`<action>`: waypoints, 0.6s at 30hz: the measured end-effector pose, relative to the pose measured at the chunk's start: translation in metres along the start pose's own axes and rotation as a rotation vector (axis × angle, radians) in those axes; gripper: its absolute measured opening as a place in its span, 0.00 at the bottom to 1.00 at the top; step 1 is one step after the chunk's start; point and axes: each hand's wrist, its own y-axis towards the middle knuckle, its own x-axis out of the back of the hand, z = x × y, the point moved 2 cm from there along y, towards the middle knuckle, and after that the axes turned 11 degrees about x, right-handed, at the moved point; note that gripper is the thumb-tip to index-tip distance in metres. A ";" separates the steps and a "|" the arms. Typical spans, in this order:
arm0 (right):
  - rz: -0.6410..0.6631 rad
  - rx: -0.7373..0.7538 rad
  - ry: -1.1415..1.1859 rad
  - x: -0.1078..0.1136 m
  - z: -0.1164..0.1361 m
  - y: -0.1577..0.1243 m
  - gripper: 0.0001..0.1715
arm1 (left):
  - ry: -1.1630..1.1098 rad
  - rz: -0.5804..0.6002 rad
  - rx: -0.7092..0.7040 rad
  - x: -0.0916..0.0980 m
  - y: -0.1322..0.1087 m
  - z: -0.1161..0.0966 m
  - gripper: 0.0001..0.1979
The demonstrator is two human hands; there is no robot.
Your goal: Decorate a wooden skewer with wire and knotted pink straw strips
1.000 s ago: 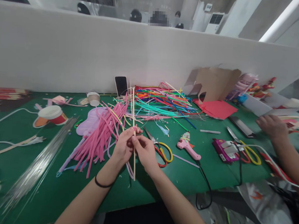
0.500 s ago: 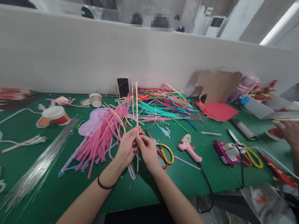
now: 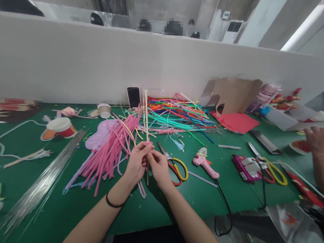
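Green table (image 3: 73, 204) is carrying a pink strip pile (image 3: 108, 151), lying just left of both hands. Left hand (image 3: 135, 164) and right hand (image 3: 159, 167) are each pinching the thin wooden stick (image 3: 146, 117), standing near upright above the table, beside the scissors (image 3: 176, 166).

Bench (image 3: 174, 205): green, strewn with craft supplies.
Scissors (image 3: 176, 167): yellow and red handles, lying flat.
Glue gun (image 3: 204, 163): pink, on its side just right of the scissors, black cord trailing to the near edge.
Phone (image 3: 133, 97): dark screen, propped against the white partition (image 3: 73, 58).
Paper cup (image 3: 60, 127): red, white lid, tipped over at the left.
Coloured strips (image 3: 178, 115): tangled heap beside the phone.
Red paper (image 3: 234, 121): flat, before leaning cardboard (image 3: 234, 94).
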 end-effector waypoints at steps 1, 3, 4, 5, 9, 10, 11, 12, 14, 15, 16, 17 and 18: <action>0.000 0.001 -0.004 0.000 -0.001 0.000 0.19 | 0.004 0.003 0.001 0.000 0.001 0.001 0.18; 0.000 0.005 -0.022 0.001 -0.001 0.000 0.19 | 0.018 0.026 0.000 0.000 0.003 0.002 0.18; -0.005 0.012 -0.033 0.002 -0.001 0.001 0.20 | 0.025 0.048 -0.009 0.000 0.003 0.002 0.18; -0.015 0.022 -0.042 0.002 0.000 0.001 0.20 | 0.033 0.078 -0.022 -0.001 0.004 0.003 0.19; -0.048 0.014 -0.005 0.003 0.002 0.001 0.21 | 0.028 0.188 -0.026 -0.003 0.005 0.002 0.28; -0.046 -0.003 0.020 0.004 0.002 0.001 0.22 | 0.016 0.205 -0.006 -0.002 0.006 0.001 0.29; -0.041 -0.015 0.043 0.004 0.002 0.001 0.23 | -0.004 0.216 0.010 0.000 0.007 0.000 0.31; -0.036 -0.020 0.065 0.004 0.002 0.001 0.23 | -0.030 0.220 0.018 0.002 0.010 -0.001 0.32; -0.031 -0.016 0.109 0.004 0.002 0.000 0.24 | -0.089 0.203 0.001 0.009 0.018 -0.004 0.31; -0.029 -0.018 0.134 0.004 0.002 0.000 0.24 | -0.115 0.173 -0.023 0.013 0.023 -0.006 0.28; -0.028 -0.026 0.162 0.004 0.002 0.000 0.24 | -0.129 0.134 -0.048 0.018 0.027 -0.007 0.25; -0.026 -0.037 0.193 0.004 0.002 -0.001 0.24 | -0.131 0.092 -0.069 0.023 0.032 -0.009 0.23; -0.022 -0.048 0.221 0.004 0.001 -0.001 0.24 | -0.127 0.058 -0.088 0.027 0.037 -0.010 0.20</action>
